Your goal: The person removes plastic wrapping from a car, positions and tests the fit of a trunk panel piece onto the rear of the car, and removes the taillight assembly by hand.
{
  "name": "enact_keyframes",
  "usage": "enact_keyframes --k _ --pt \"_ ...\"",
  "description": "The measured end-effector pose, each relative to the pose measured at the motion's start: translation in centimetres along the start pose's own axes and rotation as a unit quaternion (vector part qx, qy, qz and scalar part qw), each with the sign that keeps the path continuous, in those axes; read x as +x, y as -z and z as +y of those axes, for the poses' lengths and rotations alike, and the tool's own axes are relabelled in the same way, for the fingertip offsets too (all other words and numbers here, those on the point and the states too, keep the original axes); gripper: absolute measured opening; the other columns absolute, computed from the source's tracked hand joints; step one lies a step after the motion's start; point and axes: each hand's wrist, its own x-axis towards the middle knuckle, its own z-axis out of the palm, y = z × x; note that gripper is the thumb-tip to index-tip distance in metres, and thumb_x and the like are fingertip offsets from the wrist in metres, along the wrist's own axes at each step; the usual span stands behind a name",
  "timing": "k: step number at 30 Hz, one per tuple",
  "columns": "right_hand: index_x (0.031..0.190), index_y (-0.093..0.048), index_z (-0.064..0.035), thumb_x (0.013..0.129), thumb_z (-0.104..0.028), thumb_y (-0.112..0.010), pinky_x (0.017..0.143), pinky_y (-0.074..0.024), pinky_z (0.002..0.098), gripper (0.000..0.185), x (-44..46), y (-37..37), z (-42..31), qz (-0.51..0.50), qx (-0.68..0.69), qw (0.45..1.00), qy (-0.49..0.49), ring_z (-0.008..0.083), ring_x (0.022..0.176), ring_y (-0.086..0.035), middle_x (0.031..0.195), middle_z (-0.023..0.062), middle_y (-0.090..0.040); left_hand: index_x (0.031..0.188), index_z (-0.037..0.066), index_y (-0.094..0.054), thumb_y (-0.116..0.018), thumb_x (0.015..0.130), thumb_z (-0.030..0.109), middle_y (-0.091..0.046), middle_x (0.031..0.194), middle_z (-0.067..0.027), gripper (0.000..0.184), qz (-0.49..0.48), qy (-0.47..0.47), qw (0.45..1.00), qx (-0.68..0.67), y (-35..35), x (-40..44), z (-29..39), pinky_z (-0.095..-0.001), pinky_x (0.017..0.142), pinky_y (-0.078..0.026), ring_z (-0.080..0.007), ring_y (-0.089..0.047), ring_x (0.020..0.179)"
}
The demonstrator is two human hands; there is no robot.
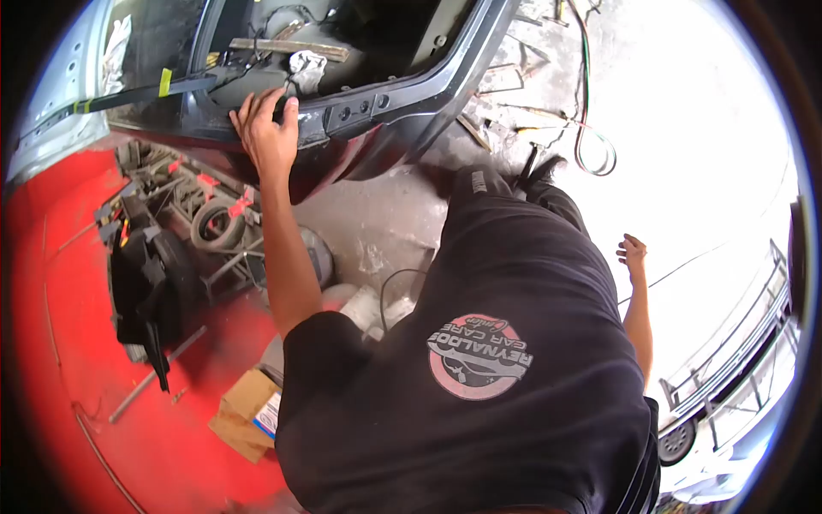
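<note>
My left hand (268,137) rests on the edge of a dark car body (402,107), at the rim of its large opening. Its fingers are spread and bent over the edge, and no object shows in them. Just beyond the fingertips, inside the opening, lies a crumpled white rag (306,72). A strip of wood (291,49) lies behind the rag. Down at my right side hangs my right hand (633,252), away from any object. Its fingers are loosely curled and apart, with nothing visible between them.
A dark strap or bar (137,96) with yellow tape runs left from the car. Tools and a looped hose (597,152) lie on the floor ahead. Metal parts, a tire (217,224) and a cardboard box (244,417) are at left. A metal rack (728,351) stands at right.
</note>
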Motion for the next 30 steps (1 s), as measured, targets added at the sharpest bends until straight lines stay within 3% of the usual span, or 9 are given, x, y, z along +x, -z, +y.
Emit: enact_keyframes --k 8,13,14,17,20,30 --pt "0.139 -0.061 0.004 0.101 -0.016 -0.052 0.064 -0.0543 0.0302 0.043 6.4 4.9 -3.6 -0.014 -0.008 1.0 0.019 0.0173 0.077 -0.069 0.099 0.0127 -0.072 0.104 0.013 -0.078 -0.072 0.092 0.032 -0.075 0.116 -0.0023 0.024 0.008 0.018 1.0 0.002 -0.6 0.0 -0.1 -0.0578 0.119 -0.027 -0.0305 -0.058 0.126" --pt "0.139 -0.06 0.0038 0.101 -0.017 -0.053 0.063 -0.0536 0.0287 0.044 7.7 1.5 -6.7 -0.057 -0.003 0.997 0.058 0.0159 0.077 -0.069 0.098 0.0114 -0.072 0.101 0.012 -0.078 -0.072 0.092 0.031 -0.075 0.112 -0.0015 0.022 0.018 0.019 1.0 -0.013 -0.8 0.0 -0.5 -0.0573 0.12 -0.026 -0.0303 -0.059 0.124" --pt "0.139 -0.06 0.0052 0.099 -0.017 -0.055 0.062 -0.053 0.028 0.046 7.6 0.5 -7.1 -0.066 0.01 0.996 0.063 0.0149 0.076 -0.068 0.097 0.0109 -0.072 0.104 0.011 -0.078 -0.071 0.095 0.032 -0.076 0.113 -0.0022 0.023 0.014 0.012 1.0 0.011 -0.5 -0.1 -0.2 -0.0511 0.117 -0.031 -0.03 -0.06 0.123" --pt "0.139 -0.059 0.0071 0.096 -0.018 -0.057 0.062 -0.0526 0.0279 0.049 6.2 -2.6 -7.7 -0.09 0.022 0.993 0.072 0.0147 0.075 -0.067 0.096 0.0111 -0.072 0.104 0.011 -0.078 -0.071 0.094 0.031 -0.076 0.113 -0.0025 0.023 0.015 -0.002 1.0 0.004 -0.5 -0.1 -0.5 -0.0494 0.116 -0.032 -0.0302 -0.06 0.123" --pt "0.138 -0.059 0.009 0.095 -0.018 -0.057 0.06 -0.0523 0.0288 0.051 4.6 -5.3 -6.8 -0.108 0.004 0.991 0.077 0.0157 0.072 -0.066 0.094 0.0121 -0.071 0.101 0.012 -0.078 -0.071 0.092 0.031 -0.075 0.111 -0.003 0.022 0.032 -0.011 0.999 -0.028 -0.8 -0.2 -0.9 -0.0571 0.119 -0.028 -0.0312 -0.06 0.121" --pt "0.135 -0.062 0.0065 0.094 -0.021 -0.055 0.06 -0.0547 0.0311 0.05 0.8 -8.1 -0.5 -0.096 -0.037 0.993 0.052 0.0187 0.074 -0.069 0.097 0.0158 -0.072 0.106 0.015 -0.077 -0.074 0.089 0.031 -0.074 0.114 -0.0029 0.023 0.041 -0.028 0.999 -0.024 -0.7 -0.5 -0.8 -0.0616 0.12 -0.026 -0.0298 -0.059 0.122"
